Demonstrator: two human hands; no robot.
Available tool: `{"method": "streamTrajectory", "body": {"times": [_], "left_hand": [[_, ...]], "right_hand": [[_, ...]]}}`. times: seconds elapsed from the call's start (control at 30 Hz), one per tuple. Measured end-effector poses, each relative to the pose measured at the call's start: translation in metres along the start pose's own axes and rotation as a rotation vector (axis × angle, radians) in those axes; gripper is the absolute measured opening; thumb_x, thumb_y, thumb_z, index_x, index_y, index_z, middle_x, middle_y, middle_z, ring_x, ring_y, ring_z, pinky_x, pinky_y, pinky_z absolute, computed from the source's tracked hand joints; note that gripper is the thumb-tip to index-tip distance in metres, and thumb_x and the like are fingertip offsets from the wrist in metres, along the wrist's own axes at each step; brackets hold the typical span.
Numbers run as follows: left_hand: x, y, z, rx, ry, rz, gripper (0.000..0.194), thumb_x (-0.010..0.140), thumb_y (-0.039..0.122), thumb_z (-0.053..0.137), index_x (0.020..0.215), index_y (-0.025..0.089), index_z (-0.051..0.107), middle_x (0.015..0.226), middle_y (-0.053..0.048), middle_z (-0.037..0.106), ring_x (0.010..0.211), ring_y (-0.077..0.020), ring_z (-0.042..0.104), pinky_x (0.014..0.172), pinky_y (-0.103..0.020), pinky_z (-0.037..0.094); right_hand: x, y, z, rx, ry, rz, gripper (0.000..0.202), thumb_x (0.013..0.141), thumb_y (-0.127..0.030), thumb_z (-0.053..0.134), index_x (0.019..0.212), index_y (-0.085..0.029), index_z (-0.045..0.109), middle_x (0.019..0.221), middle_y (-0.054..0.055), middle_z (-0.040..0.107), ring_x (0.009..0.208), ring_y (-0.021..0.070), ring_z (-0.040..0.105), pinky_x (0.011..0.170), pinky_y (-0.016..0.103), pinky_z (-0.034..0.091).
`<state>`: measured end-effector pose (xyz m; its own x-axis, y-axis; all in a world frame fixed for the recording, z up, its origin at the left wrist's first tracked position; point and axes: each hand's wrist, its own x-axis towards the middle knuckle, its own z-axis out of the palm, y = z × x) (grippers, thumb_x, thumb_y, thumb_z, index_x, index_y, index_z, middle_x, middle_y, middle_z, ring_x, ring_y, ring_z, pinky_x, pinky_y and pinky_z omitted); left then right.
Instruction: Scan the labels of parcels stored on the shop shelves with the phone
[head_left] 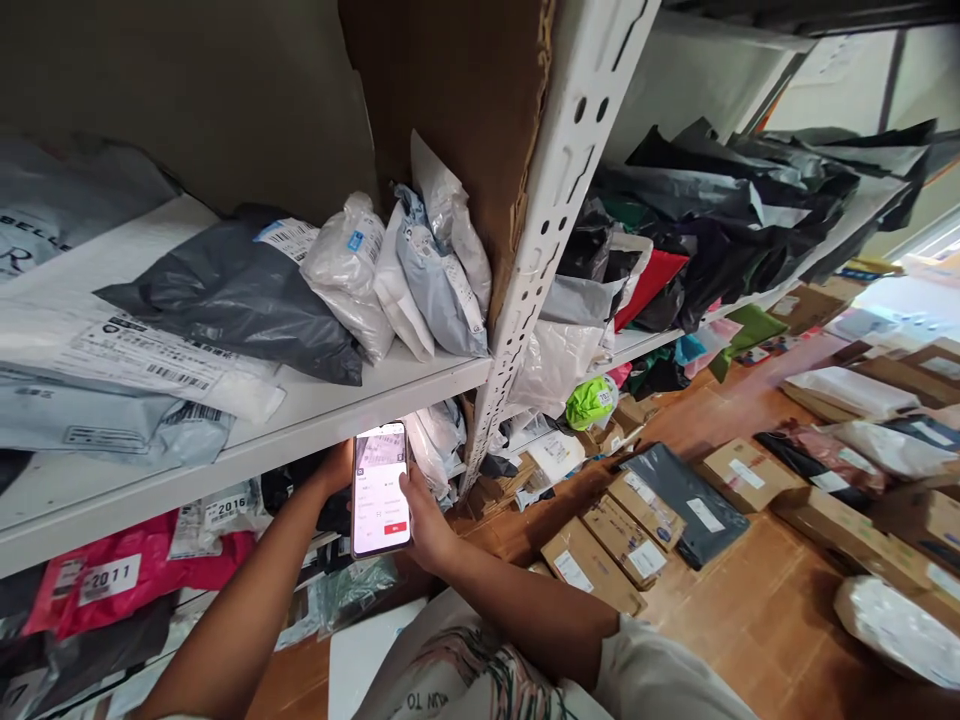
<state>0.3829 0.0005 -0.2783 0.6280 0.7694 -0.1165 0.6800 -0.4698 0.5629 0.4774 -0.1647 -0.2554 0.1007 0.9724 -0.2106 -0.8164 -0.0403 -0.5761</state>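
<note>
While the phone [380, 490] is positioned upright below the front edge of the white shelf [390, 392], its lit screen faces the wearer. The left hand [341, 468] is clamped on the left side of the phone (its fingers are largely hidden behind the casing). The right hand [429, 525] is closed against the right side, with the thumb at the edge of the screen. The display shows a picture strip at the top, rows of small text beneath it and a red button at lower right; the text is too small to read.

On the shelf, above and to the left of the phone, lies a dark grey parcel [240, 290] bearing a white and blue label. To its right, touching it, stands a white wrapped parcel [349, 265], followed by a light blue parcel [435, 270] that leans among other white bags near a brown cardboard panel [457, 80]. A perforated white post [555, 190] rises at the right end of this shelf section.

Below the shelf, a pink parcel [150, 560] carries a label marked 2011; a clear-wrapped parcel [225, 510] beside it is marked 2016. Beyond the post, a bright green parcel [590, 402] rests on a lower level. Cardboard boxes [581, 565] and a flat dark parcel [686, 500] lie on the wooden floor [750, 610].
</note>
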Motion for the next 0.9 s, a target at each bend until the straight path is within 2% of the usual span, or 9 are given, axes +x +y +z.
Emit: {"method": "streamTrajectory", "body": {"times": [0.13, 0.3, 0.47, 0.73, 0.83, 0.9], "left_hand": [[0.001, -0.004, -0.001, -0.069, 0.016, 0.024, 0.031, 0.077, 0.029, 0.054, 0.104, 0.016, 0.06, 0.122, -0.015, 0.066, 0.117, -0.0281, 0.059, 0.1, -0.04, 0.048], [0.001, -0.007, -0.001, -0.118, 0.027, 0.018, 0.03, 0.073, 0.033, 0.057, 0.098, 0.017, 0.058, 0.114, -0.014, 0.068, 0.11, -0.0297, 0.062, 0.099, -0.043, 0.049], [0.002, -0.006, -0.001, -0.16, 0.031, 0.027, 0.029, 0.069, 0.038, 0.057, 0.089, 0.018, 0.058, 0.106, -0.014, 0.07, 0.102, -0.0314, 0.063, 0.097, -0.048, 0.049], [0.001, 0.001, -0.005, -0.197, 0.016, 0.053, 0.028, 0.065, 0.041, 0.058, 0.083, 0.019, 0.059, 0.105, -0.016, 0.071, 0.099, -0.0326, 0.064, 0.092, -0.048, 0.052], [-0.001, 0.006, -0.007, -0.194, 0.004, 0.068, 0.029, 0.067, 0.042, 0.061, 0.083, 0.019, 0.061, 0.103, -0.014, 0.072, 0.096, -0.0321, 0.065, 0.09, -0.046, 0.053], [-0.001, 0.008, -0.007, -0.185, 0.006, 0.076, 0.029, 0.07, 0.043, 0.059, 0.086, 0.019, 0.063, 0.102, -0.012, 0.072, 0.096, -0.0318, 0.065, 0.09, -0.046, 0.053]], "right_hand": [[-0.001, 0.001, -0.001, -0.009, -0.006, -0.015, 0.059, 0.068, -0.062, 0.071, 0.109, -0.028, 0.047, 0.111, 0.007, 0.071, 0.096, 0.0289, 0.072, 0.08, 0.046, 0.056], [-0.003, 0.002, -0.001, -0.01, -0.006, -0.01, 0.057, 0.07, -0.062, 0.069, 0.11, -0.028, 0.047, 0.11, 0.006, 0.071, 0.095, 0.0285, 0.072, 0.077, 0.045, 0.056], [-0.002, 0.002, -0.003, -0.005, 0.007, -0.008, 0.047, 0.075, -0.058, 0.065, 0.108, -0.029, 0.048, 0.115, 0.005, 0.069, 0.1, 0.0278, 0.069, 0.076, 0.043, 0.056], [0.0, 0.001, -0.004, -0.005, -0.005, -0.005, 0.047, 0.075, -0.058, 0.065, 0.108, -0.029, 0.048, 0.106, 0.005, 0.07, 0.099, 0.0286, 0.069, 0.082, 0.047, 0.054], [-0.003, -0.005, -0.003, -0.016, -0.026, 0.002, 0.044, 0.075, -0.052, 0.065, 0.108, -0.029, 0.048, 0.102, 0.003, 0.071, 0.096, 0.0286, 0.071, 0.081, 0.047, 0.054], [-0.006, -0.01, -0.004, -0.033, -0.047, 0.008, 0.043, 0.071, -0.039, 0.069, 0.107, -0.028, 0.048, 0.099, 0.001, 0.072, 0.094, 0.0279, 0.071, 0.081, 0.045, 0.054]]}}
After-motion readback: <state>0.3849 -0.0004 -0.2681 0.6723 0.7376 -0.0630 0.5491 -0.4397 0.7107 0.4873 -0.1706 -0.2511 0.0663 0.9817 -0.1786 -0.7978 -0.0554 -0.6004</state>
